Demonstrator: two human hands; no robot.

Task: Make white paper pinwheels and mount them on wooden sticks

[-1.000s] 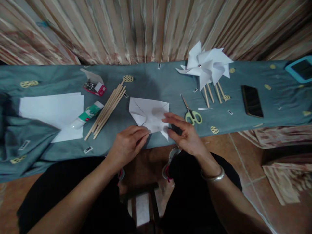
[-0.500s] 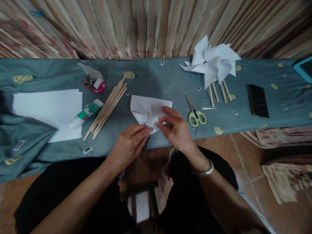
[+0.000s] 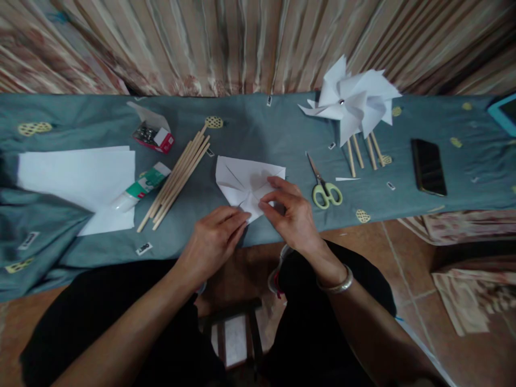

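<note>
A white sheet of paper [image 3: 242,173] with cuts or creases running in from its corners lies near the table's front edge. My left hand [image 3: 220,232] pinches its near left part, fingers pressed together. My right hand [image 3: 291,214] is closed on its near right side, thumb and forefinger meeting at the paper, the other fingers bent over it. Parts of the near edge are hidden under my fingers. To the right of the paper lie scissors [image 3: 327,194] with green handles, blades pointing away from me.
Wooden sticks [image 3: 177,180], a glue stick [image 3: 141,187], a red box of metal pins [image 3: 153,137] and white sheets [image 3: 76,172] lie left. Right are paper pinwheels [image 3: 350,102] on sticks, a paper sliver [image 3: 347,179], a phone [image 3: 428,166] and a blue-edged device [image 3: 503,115]. Curtains [image 3: 242,48] hang behind.
Both hands keep their hold on the paper, with only a slight shift of the left fingers. The whole view has moved a little.
</note>
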